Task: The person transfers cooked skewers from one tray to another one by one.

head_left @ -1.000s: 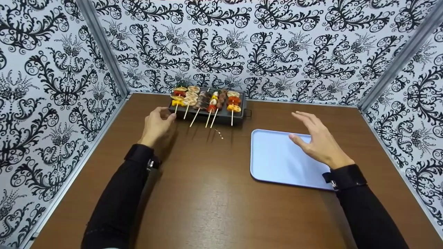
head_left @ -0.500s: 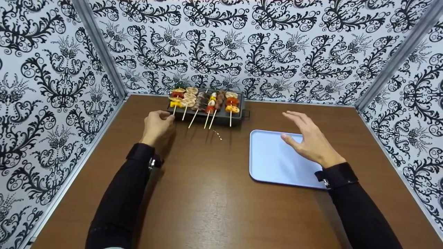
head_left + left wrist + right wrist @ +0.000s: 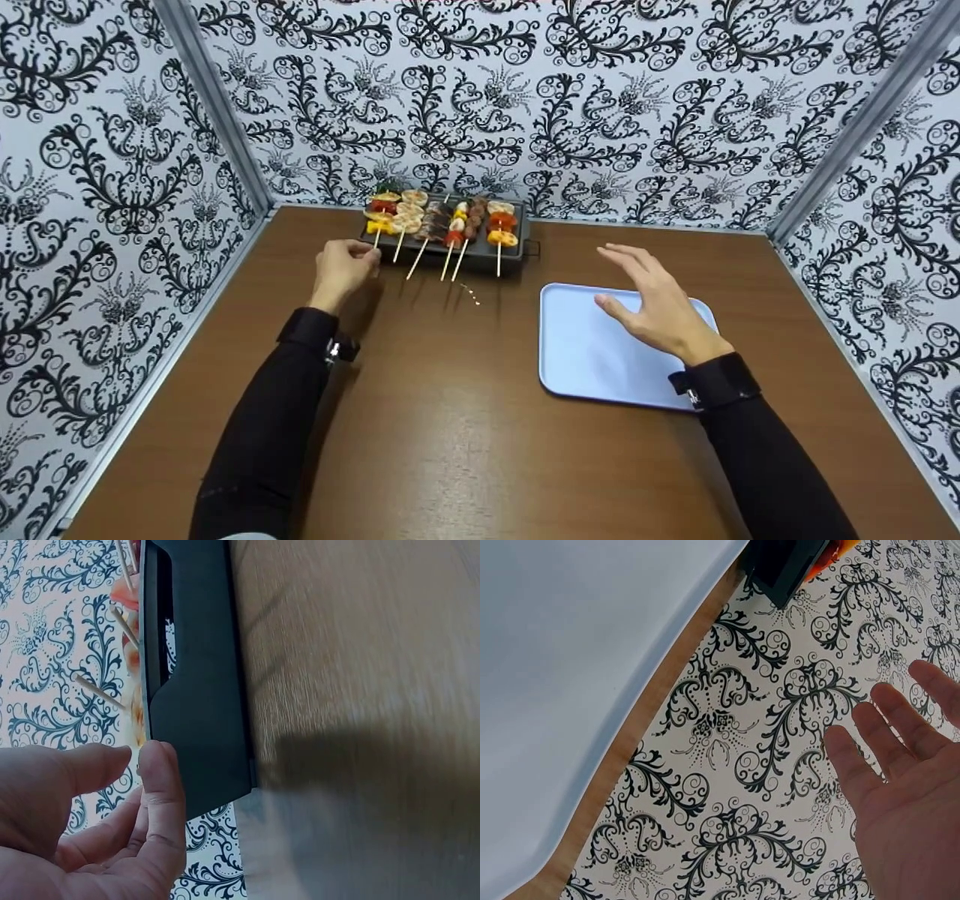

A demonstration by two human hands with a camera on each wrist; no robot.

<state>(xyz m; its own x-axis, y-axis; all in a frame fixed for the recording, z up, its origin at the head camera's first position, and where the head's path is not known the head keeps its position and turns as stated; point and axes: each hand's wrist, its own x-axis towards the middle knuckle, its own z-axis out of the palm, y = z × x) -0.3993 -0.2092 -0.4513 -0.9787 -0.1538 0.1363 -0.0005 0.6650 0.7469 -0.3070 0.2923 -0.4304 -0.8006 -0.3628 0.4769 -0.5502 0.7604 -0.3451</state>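
A dark tabletop grill (image 3: 487, 253) stands at the back of the table, with several food skewers (image 3: 424, 226) lying across its top. Their wooden sticks (image 3: 499, 260) stick out over the front edge. At the grill's left end is my left hand (image 3: 343, 271), thumb and fingers bent close together. In the left wrist view its finger (image 3: 159, 765) overlaps the grill's corner; whether something thin is pinched is unclear. My right hand (image 3: 652, 304) hovers above a light blue tray (image 3: 581, 345), fingers spread and holding nothing.
A thin wire handle (image 3: 533, 247) projects from the grill's right end. Patterned walls (image 3: 480, 97) enclose the brown table (image 3: 435, 427) at the back and both sides. A row of small bright spots (image 3: 470, 294) shows on the table before the grill.
My right hand has moved left over the tray, towards the grill. The left hand stays at the grill's left end. The head view has shifted slightly.
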